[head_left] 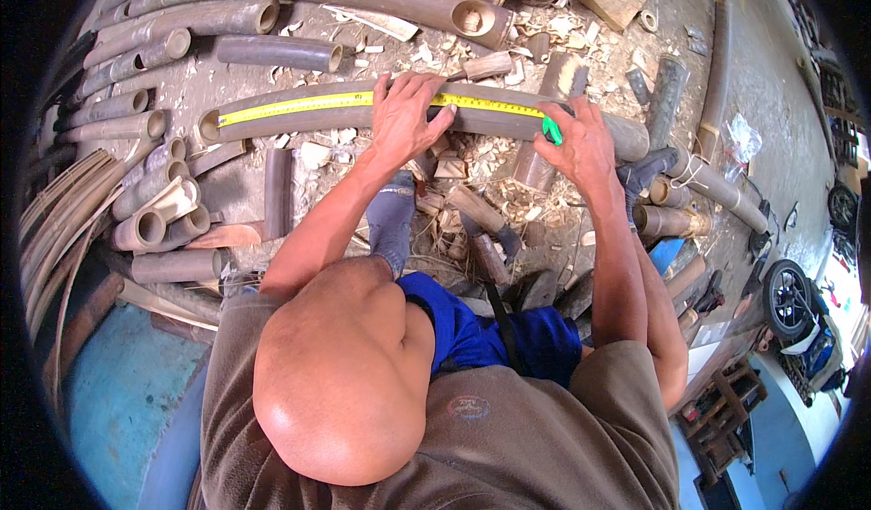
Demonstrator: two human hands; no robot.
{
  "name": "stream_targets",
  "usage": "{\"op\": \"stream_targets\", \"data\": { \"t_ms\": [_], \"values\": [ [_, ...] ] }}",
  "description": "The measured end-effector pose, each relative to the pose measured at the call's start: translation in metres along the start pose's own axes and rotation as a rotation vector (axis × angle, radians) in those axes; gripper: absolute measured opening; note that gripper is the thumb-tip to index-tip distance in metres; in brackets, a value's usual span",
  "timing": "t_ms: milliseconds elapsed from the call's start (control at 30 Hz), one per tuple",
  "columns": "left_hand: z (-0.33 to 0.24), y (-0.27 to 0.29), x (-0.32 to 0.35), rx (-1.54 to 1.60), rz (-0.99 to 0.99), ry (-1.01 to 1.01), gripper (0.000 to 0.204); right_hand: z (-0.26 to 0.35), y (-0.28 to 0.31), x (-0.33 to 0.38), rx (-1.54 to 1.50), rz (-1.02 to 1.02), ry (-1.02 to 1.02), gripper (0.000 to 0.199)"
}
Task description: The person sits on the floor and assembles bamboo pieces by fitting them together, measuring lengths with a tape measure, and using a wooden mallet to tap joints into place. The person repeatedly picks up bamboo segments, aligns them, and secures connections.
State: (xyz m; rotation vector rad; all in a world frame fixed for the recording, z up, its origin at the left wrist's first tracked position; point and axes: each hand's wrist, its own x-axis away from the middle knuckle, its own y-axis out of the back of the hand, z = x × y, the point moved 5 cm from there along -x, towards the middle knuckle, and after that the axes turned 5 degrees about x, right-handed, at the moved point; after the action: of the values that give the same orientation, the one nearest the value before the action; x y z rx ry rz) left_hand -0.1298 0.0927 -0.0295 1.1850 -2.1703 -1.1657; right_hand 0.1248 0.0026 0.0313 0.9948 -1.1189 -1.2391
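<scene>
A long brown bamboo pole [299, 127] lies crosswise in front of me, its cut hollow end at the left. Along its top runs the yellow blade of a tape measure [299, 105], drawn out from near that left end. My left hand [406, 115] grips the pole around its middle, fingers over the far side and the blade passing under the hand. Farther right, my right hand [585, 142] is closed around the tape measure's case, of which a green part shows between thumb and fingers. The rest of the case is hidden by the hand.
Several bamboo tubes [281, 52] lie at the far left, with thin bamboo strips [63, 229] nearer. Wood chips [454, 161] cover the floor around my feet. Close to my legs is a tool with a wooden handle [476, 209]. A motorcycle wheel [787, 299] stands at the right.
</scene>
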Motion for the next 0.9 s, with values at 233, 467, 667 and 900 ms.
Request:
{"op": "stream_targets", "data": {
  "t_ms": [233,467,667,900],
  "values": [
    [-0.0015,-0.0035,-0.0024,-0.002,-0.017,0.03,0.055,0.001,0.0014,-0.0004,-0.004,0.005,-0.013,0.048],
    [-0.0011,-0.0027,-0.004,0.023,-0.02,0.064,0.057,0.0004,0.0008,0.0003,-0.002,-0.026,0.006,0.048],
    [0.0001,-0.0014,-0.0063,0.06,0.006,0.088,0.056,0.0022,0.002,-0.0001,-0.012,-0.021,-0.007,0.049],
    [0.004,-0.0057,-0.0065,0.044,0.042,0.091,0.056,0.0026,0.0025,-0.0001,-0.015,-0.023,-0.004,0.049]
  ]
}}
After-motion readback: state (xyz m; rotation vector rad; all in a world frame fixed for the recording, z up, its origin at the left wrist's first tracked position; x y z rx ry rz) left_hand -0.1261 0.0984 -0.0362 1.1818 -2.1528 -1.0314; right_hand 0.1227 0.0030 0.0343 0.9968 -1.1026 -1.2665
